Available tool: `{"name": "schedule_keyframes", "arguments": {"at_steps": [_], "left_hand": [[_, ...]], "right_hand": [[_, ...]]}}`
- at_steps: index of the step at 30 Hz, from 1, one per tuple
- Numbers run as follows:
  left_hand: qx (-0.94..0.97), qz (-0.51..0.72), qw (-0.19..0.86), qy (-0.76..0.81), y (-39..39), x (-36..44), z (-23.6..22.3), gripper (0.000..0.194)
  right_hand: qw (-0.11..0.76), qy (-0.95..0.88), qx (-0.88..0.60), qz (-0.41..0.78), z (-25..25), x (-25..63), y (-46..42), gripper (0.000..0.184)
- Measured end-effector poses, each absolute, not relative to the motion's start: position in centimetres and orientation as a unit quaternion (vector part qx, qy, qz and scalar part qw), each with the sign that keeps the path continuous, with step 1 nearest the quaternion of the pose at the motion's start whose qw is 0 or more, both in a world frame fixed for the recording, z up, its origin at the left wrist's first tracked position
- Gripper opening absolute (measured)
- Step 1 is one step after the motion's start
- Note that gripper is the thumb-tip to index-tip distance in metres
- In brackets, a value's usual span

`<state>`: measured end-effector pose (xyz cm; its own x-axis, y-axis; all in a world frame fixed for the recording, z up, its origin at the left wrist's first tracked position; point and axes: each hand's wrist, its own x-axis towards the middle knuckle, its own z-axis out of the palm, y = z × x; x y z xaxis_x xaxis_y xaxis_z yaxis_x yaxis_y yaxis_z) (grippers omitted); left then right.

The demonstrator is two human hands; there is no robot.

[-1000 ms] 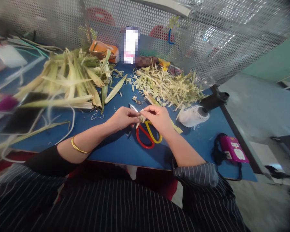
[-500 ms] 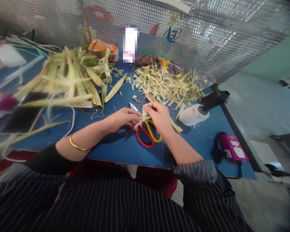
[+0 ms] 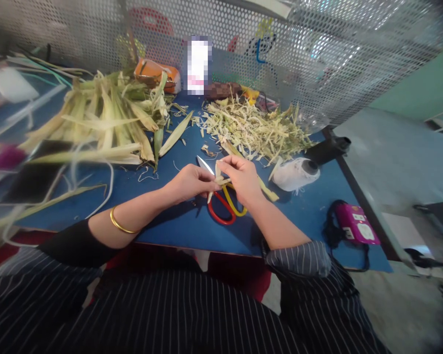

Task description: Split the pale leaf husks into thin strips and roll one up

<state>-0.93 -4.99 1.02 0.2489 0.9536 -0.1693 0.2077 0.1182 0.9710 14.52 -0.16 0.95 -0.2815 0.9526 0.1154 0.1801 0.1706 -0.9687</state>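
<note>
Between my two hands is a small piece of pale corn husk [image 3: 218,175], bent or folded, with short ends sticking out. My left hand [image 3: 193,184] pinches its lower left part between thumb and fingers. From the other side, my right hand [image 3: 241,178] grips its upper part with thumb and forefinger. Beneath the hands, scissors [image 3: 221,216] with one red and one yellow handle lie on the blue table [image 3: 162,221], blade tips pointing away to the left. A longer husk strip [image 3: 268,191] lies just right of my right hand.
A heap of whole husks [image 3: 107,110] spreads at the left, and shredded husk [image 3: 258,125] is piled behind my hands. At the right are a white thread spool [image 3: 293,175], a black cylinder [image 3: 330,149] and a magenta power socket box [image 3: 356,224]. A perforated metal screen [image 3: 229,64] stands behind.
My left thumb has come over the husk piece, and the left fingers have curled in. The piece has turned a little, one end now pointing down. My right hand has barely moved.
</note>
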Motion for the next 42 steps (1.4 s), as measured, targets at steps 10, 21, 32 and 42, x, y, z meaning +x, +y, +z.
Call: {"name": "schedule_keyframes", "arguments": {"at_steps": [10, 21, 32, 42], "left_hand": [[0.476, 0.416, 0.578, 0.517, -4.8, -1.1, 1.4, 0.022], [0.459, 0.454, 0.579, 0.497, -4.7, -1.1, 1.4, 0.020], [0.384, 0.526, 0.563, 0.508, -4.4, -1.2, 1.3, 0.021], [0.289, 0.539, 0.651, 0.450, -4.3, -1.6, 1.6, 0.017]], "right_hand": [[0.460, -0.669, -0.412, 0.413, 1.6, 15.4, 0.7, 0.021], [0.427, -0.639, -0.400, 0.500, 0.9, 14.8, 0.2, 0.019], [0.519, -0.718, -0.419, 0.199, 1.6, 15.7, -0.1, 0.018], [0.256, -0.924, -0.197, -0.202, 1.9, 15.3, -1.3, 0.027]]}}
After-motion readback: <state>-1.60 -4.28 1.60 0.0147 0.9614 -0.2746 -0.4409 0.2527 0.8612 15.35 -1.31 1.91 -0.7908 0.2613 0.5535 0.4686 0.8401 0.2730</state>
